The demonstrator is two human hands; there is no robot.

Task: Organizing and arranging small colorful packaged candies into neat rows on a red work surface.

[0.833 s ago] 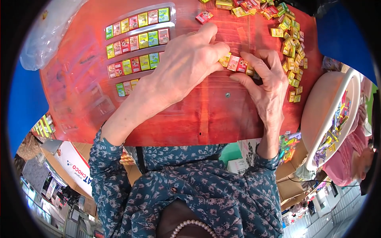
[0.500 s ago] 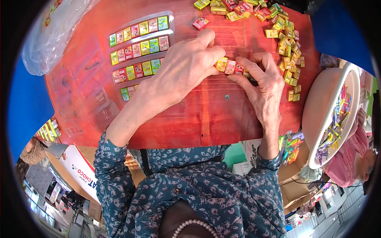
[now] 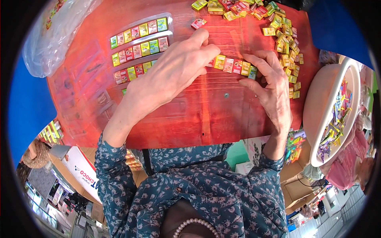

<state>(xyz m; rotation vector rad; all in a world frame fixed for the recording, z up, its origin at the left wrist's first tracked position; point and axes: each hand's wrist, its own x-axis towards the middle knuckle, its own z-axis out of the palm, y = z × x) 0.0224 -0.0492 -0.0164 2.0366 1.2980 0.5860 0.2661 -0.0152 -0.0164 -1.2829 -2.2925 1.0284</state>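
A short row of small, colourful cardboard boxes [image 3: 228, 64], red, yellow, pink and green, lies between my two hands on the red table. My left hand [image 3: 170, 73] is closed at the row's left end; its fingertips and thumb partly cover the last boxes. At the other end, my right hand [image 3: 270, 85] curves around a green box [image 3: 253, 72], its index finger above the row and its thumb below. Beneath my left forearm is a clear plastic tray [image 3: 171, 19] holding several rows of similar boxes; its lower rows are partly hidden.
A heap of loose small boxes [image 3: 286, 39] spreads along the table's far right. One red box [image 3: 199, 23] lies apart. A pale basin [image 3: 321, 103] of colourful wrapped pieces stands at the right. A clear plastic bag [image 3: 51, 43] lies at the far left.
My left hand has shifted slightly left and my right hand slightly right and down. More of the row now shows between them, including the green box at its right end.
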